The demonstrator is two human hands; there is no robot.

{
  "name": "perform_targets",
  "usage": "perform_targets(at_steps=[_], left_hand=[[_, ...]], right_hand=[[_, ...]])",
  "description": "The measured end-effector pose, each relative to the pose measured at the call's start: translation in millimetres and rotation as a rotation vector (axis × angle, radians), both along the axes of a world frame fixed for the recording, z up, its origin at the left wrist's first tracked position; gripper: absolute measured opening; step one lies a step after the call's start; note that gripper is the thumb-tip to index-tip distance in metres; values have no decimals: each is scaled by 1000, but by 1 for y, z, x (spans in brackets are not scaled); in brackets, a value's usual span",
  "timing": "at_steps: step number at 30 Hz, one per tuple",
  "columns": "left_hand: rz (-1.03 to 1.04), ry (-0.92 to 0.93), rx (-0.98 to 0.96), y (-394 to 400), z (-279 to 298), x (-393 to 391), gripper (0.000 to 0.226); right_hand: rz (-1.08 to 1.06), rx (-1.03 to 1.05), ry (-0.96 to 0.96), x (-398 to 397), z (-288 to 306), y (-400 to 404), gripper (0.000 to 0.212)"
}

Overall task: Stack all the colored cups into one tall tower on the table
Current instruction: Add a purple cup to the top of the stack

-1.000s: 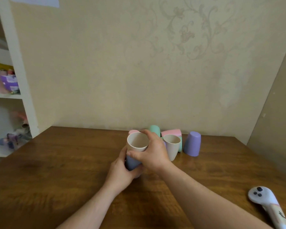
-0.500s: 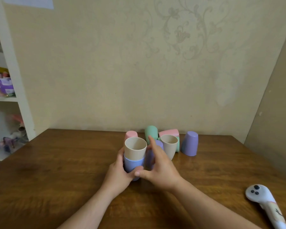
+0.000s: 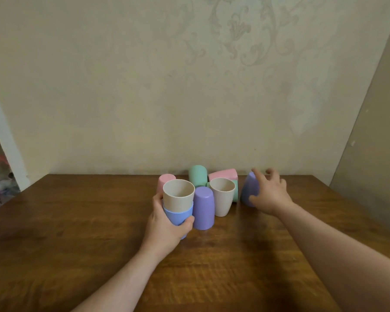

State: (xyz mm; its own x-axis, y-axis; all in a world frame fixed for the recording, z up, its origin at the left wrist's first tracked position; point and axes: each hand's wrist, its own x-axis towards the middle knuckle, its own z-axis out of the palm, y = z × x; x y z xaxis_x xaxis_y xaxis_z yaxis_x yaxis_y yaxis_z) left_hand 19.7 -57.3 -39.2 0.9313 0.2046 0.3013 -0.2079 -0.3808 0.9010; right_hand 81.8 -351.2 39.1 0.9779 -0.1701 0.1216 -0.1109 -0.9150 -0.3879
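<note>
Blue cup (image 3: 178, 216) upright near centre of wooden table (image 3: 77, 233), beige cup (image 3: 178, 195) nested mouth-up inside it, rim well proud of the blue rim. Left hand (image 3: 164, 226) wrapped around the blue cup from its 7 o'clock side, thumb across the front wall, fingers closed on it. Purple cup (image 3: 203, 207) inverted, touching or just beside the stack at its 3 o'clock. Second beige cup (image 3: 222, 197) upright and mouth-up at 3 o'clock of that purple cup, close against it; contact could not be told. Pink cup (image 3: 164, 181) inverted at 11 o'clock of the stack, partly hidden behind the beige one. Green cup (image 3: 197, 176) inverted at 12 o'clock of the purple cup, near the wall (image 3: 144, 86). Second pink cup (image 3: 223, 174) lying on its side behind the second beige cup, resting on another green cup (image 3: 235, 192), mostly hidden. Second purple cup (image 3: 249, 191) inverted and tilted at 3 o'clock of the cluster. Right hand (image 3: 268, 192) against its right side, thumb low on the wall, fingers spread and blurred above the base; grip not yet closed. White shelf unit (image 3: 7, 154) at 9 o'clock edge, contents blurred.
</note>
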Motion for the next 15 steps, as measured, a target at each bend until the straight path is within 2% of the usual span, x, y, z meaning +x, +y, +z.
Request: perform_targets(at_steps=[3,5,15], left_hand=[[-7,-1,3,2,-1,1,101],[8,3,-3,1,-1,1,95],[-39,3,-44,1,4,-6,103]], right_hand=[[65,-172,94,19,4,2,99],[82,-190,144,26,-1,2,98],[46,-249,17,-7,-2,-5,65]])
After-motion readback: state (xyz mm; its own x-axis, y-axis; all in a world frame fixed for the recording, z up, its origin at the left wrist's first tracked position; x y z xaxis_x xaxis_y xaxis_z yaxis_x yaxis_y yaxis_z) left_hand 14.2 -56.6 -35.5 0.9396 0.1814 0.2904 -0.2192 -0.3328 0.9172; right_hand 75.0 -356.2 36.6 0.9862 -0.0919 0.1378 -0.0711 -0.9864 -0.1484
